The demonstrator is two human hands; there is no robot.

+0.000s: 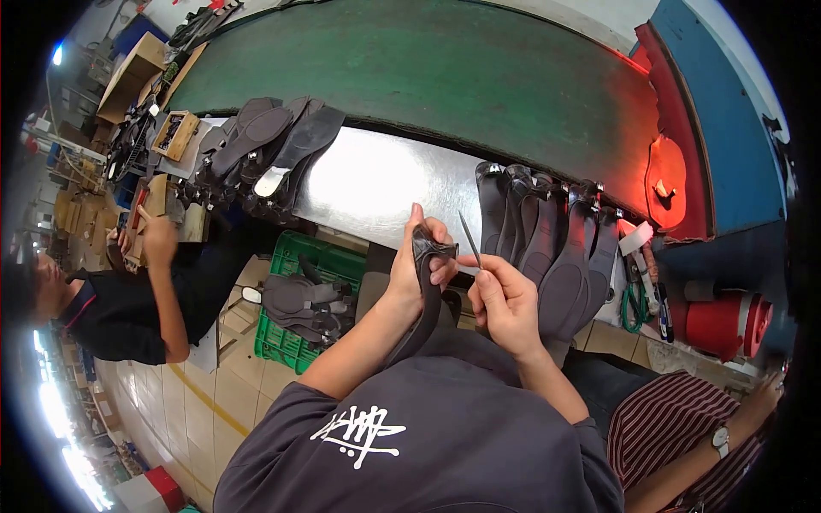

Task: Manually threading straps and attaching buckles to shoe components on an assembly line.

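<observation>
My left hand (404, 275) is closed around a dark grey shoe sole (425, 301), its glossy black end turned up near my fingertips and its long part hanging along my forearm. Between the fingers of my right hand (509, 306) is a slim, pointed metal blade (470, 232), tip upward. That hand is just right of the sole's glossy end; a pale strip shows between the two, too small to make out. Similar dark soles (564, 278) lie in a row on the bench to the right, glossy ends away from me.
Beyond the metal bench top (385, 175) runs a green conveyor belt (410, 73). More soles (256, 141) are piled at left, above a green crate (275, 338) of soles. Green-handled scissors (633, 306) and a red container (725, 323) stand right. Co-workers are on both sides.
</observation>
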